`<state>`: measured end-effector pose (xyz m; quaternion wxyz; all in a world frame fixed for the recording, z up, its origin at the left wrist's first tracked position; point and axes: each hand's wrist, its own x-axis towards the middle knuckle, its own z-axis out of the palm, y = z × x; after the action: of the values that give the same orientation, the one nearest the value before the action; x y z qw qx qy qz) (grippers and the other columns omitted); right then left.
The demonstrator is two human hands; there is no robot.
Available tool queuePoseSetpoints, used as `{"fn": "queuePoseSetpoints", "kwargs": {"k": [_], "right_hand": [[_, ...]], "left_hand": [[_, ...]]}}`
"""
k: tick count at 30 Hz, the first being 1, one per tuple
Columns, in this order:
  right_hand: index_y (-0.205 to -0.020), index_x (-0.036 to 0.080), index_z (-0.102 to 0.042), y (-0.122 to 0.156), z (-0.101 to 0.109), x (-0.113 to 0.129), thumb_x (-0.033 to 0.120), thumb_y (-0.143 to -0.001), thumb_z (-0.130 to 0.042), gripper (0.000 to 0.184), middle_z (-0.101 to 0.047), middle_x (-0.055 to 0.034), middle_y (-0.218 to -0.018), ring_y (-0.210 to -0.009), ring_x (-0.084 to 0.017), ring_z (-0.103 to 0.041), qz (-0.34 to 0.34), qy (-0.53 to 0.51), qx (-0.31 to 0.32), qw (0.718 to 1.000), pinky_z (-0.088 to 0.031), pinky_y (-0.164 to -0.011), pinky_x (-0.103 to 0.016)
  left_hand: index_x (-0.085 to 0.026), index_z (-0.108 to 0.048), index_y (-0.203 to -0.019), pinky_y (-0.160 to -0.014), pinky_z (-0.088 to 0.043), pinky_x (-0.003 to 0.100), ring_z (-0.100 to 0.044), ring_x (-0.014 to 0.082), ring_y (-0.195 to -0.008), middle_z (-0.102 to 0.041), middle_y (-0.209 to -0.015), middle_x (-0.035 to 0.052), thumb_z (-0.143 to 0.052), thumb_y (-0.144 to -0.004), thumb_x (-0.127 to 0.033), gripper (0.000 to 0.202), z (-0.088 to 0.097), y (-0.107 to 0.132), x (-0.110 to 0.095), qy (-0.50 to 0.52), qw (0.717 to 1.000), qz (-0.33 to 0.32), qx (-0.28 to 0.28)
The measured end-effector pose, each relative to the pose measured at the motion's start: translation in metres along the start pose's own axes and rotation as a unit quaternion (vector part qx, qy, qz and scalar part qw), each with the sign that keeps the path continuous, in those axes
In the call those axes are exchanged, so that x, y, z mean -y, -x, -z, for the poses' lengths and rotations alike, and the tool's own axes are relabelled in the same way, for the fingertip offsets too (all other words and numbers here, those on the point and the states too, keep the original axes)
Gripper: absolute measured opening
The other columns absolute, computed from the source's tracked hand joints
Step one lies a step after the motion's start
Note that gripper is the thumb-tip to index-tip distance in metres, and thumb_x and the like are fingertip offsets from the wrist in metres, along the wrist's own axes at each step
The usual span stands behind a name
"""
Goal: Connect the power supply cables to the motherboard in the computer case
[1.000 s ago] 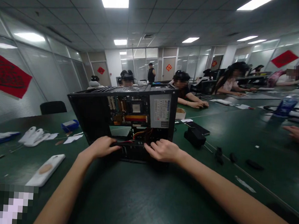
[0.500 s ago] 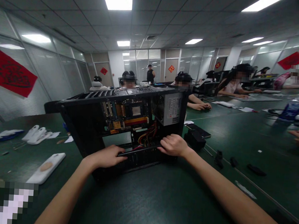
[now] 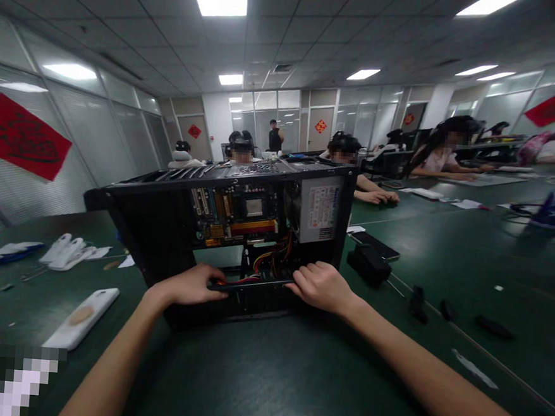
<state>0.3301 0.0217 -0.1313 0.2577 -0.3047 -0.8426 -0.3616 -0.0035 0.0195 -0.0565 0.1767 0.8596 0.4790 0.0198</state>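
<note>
A black computer case (image 3: 138, 223) stands on the green table with its open side facing me. Inside it I see a motherboard (image 3: 233, 211), a silver power supply (image 3: 322, 208) at the upper right and a bundle of coloured cables (image 3: 274, 255). Along the lower edge of the opening runs a thin black bar (image 3: 257, 284), part of the case as far as I can see. My left hand (image 3: 193, 284) is closed around its left end, thumb inside the case. At the other end my right hand (image 3: 322, 286) grips the bar with curled fingers.
A white phone (image 3: 84, 318) and white-and-blue gloves (image 3: 5, 253) lie on the left. Right of the case are a black box-like object (image 3: 368, 265), a dark phone (image 3: 375, 244) and several small black parts (image 3: 418, 304). Other people (image 3: 445, 150) sit around the table.
My left hand has shifted slightly left along the bar, and my right hand stays on it. The case looks slightly turned or nearer, and the view has moved a little.
</note>
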Motion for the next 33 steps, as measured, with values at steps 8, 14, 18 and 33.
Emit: {"fn": "queuePoseSetpoints", "kwargs": {"k": [8, 14, 18, 33], "right_hand": [[-0.071, 0.017, -0.057, 0.001, 0.002, 0.005, 0.037, -0.098, -0.048, 0.035, -0.059, -0.0042, -0.066, -0.062, -0.016, -0.046, -0.023, 0.006, 0.006, 1.000, -0.021, -0.063, -0.034], [-0.073, 0.017, -0.057, 0.000, 0.008, 0.010, 0.036, -0.097, -0.048, 0.032, -0.059, -0.0049, -0.068, -0.064, -0.016, -0.047, -0.039, 0.001, 0.024, 0.999, -0.022, -0.065, -0.034], [-0.073, 0.017, -0.057, 0.000, 0.008, 0.011, 0.036, -0.097, -0.048, 0.032, -0.059, -0.0048, -0.068, -0.064, -0.017, -0.047, -0.047, 0.002, 0.028, 0.998, -0.022, -0.066, -0.034], [-0.075, 0.016, -0.058, 0.001, 0.008, 0.014, 0.035, -0.096, -0.050, 0.029, -0.060, -0.0052, -0.070, -0.066, -0.017, -0.048, -0.067, -0.005, 0.035, 0.997, -0.024, -0.068, -0.033]], "left_hand": [[-0.018, -0.071, -0.104, -0.085, -0.047, 0.030, -0.065, 0.0244, -0.097, -0.072, -0.107, 0.0074, -0.053, -0.086, -0.061, 0.050, -0.001, 0.003, 0.000, 0.009, 0.999, -0.024, -0.032], [-0.019, -0.072, -0.097, -0.079, -0.046, 0.029, -0.065, 0.0224, -0.089, -0.072, -0.098, 0.0057, -0.044, -0.091, -0.060, 0.050, 0.000, 0.005, -0.003, 0.027, 0.997, -0.004, -0.078], [-0.019, -0.071, -0.096, -0.079, -0.047, 0.030, -0.065, 0.0230, -0.090, -0.072, -0.098, 0.0060, -0.043, -0.092, -0.060, 0.050, 0.000, 0.004, -0.001, 0.040, 0.996, -0.005, -0.085], [-0.019, -0.060, -0.120, -0.095, -0.049, 0.036, -0.062, 0.0271, -0.109, -0.066, -0.121, 0.0090, -0.063, -0.080, -0.058, 0.056, -0.001, 0.003, 0.006, 0.098, 0.980, 0.011, -0.171]]}}
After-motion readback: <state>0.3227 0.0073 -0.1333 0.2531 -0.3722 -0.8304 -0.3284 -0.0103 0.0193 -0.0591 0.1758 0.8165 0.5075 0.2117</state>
